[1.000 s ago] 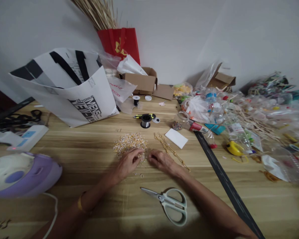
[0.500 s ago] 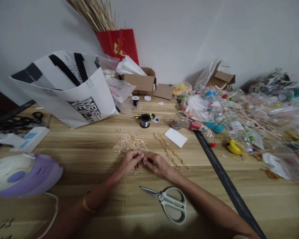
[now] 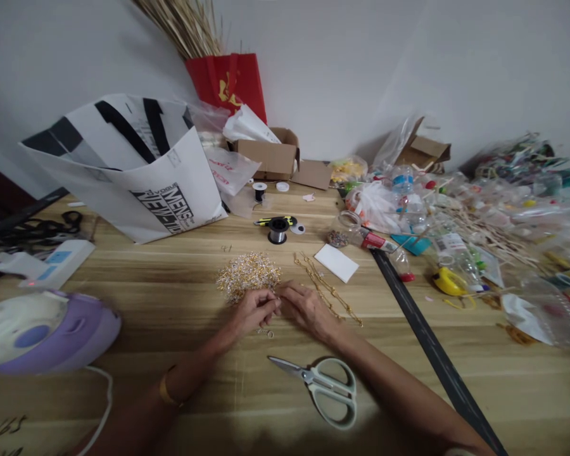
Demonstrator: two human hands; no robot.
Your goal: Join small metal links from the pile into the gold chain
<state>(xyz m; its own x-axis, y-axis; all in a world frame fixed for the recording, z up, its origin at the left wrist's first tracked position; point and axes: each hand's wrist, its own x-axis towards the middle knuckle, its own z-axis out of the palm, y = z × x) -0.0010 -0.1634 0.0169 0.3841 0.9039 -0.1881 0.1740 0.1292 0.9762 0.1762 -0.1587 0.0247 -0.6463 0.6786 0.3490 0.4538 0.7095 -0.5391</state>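
My left hand (image 3: 257,309) is closed in a pinch in front of a pile of small gold and silver pieces (image 3: 249,272). Its fingertips meet those of my right hand (image 3: 308,309), which is also closed, with its knuckles turned up. Whatever lies between the fingers is too small to make out. Just below the hands are a small ring (image 3: 270,334) and tiny metal bits. A gold beaded chain (image 3: 332,292) stretches out beyond my right hand. Closer to me lie scissors with pale green handles (image 3: 355,399), their blades pointing left.
A wire spool (image 3: 278,232) and a yellow cutter (image 3: 261,221) lie farther back, left of a white card (image 3: 336,262). On the left stand a purple-white glue gun or iron-like device (image 3: 85,329) and a large white bag (image 3: 185,183). Plastic bottles (image 3: 449,250) crowd the right.
My right hand has turned over slightly, its fingers now stretching farther over toward the pile. The left hand stays in its pinch, shifted a little. The view has moved very slightly.
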